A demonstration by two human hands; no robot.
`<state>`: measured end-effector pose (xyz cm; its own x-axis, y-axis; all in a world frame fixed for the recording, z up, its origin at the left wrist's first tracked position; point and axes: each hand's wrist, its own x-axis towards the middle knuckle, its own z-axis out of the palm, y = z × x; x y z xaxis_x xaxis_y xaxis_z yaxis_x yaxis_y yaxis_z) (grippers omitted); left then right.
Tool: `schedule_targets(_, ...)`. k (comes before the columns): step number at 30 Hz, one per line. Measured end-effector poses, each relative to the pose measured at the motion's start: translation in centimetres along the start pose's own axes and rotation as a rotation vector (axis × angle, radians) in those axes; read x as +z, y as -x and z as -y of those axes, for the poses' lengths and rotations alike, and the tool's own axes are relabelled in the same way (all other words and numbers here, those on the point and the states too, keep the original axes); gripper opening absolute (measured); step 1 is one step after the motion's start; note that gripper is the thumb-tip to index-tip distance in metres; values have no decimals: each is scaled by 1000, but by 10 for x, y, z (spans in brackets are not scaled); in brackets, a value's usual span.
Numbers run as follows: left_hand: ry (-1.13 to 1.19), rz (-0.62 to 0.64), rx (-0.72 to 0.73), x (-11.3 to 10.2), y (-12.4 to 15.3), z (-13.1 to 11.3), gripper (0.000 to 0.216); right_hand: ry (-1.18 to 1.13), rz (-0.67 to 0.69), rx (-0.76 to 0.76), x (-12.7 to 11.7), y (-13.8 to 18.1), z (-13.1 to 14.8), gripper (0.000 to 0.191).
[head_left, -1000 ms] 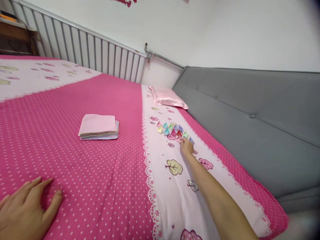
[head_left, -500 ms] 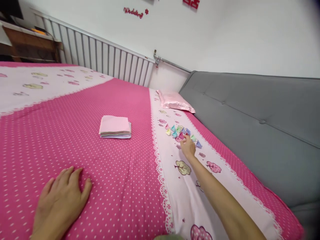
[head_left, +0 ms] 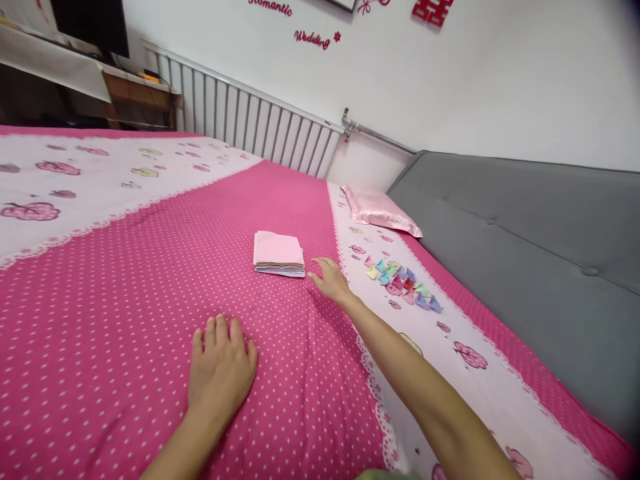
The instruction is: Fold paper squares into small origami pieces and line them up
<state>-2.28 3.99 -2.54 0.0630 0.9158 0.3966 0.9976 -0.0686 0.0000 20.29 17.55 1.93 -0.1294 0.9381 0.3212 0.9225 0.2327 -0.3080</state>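
My left hand [head_left: 221, 369] lies flat on the pink dotted bedspread [head_left: 125, 287], fingers stretched out, holding nothing. My right hand [head_left: 330, 279] reaches forward with fingers spread and empty, its tips just right of a stack of pastel paper squares [head_left: 279, 253] with a pink sheet on top. To the right, on the white printed strip, lies a row of several small folded paper pieces [head_left: 403, 283] in pink, blue, green and yellow.
A pink satin pillow [head_left: 381, 211] rests at the head end. A grey padded headboard [head_left: 525, 227] runs along the right side. A white radiator [head_left: 250, 123] lines the far wall, with a wooden desk [head_left: 135, 97] at the far left.
My right hand has left the folded paper pieces and moved left toward the paper stack. My left hand has slid forward and right on the bedspread. The view has turned left.
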Motion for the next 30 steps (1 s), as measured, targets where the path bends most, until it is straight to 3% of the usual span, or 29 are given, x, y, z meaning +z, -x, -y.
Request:
schedule_targets(8, 36, 52, -17, 1, -6, -7, 51, 18, 23, -56, 30, -39, 10, 34)
schedule_targets(30, 66, 129, -42, -2, -8, -11, 51, -21, 16, -98, 54, -52, 7, 39)
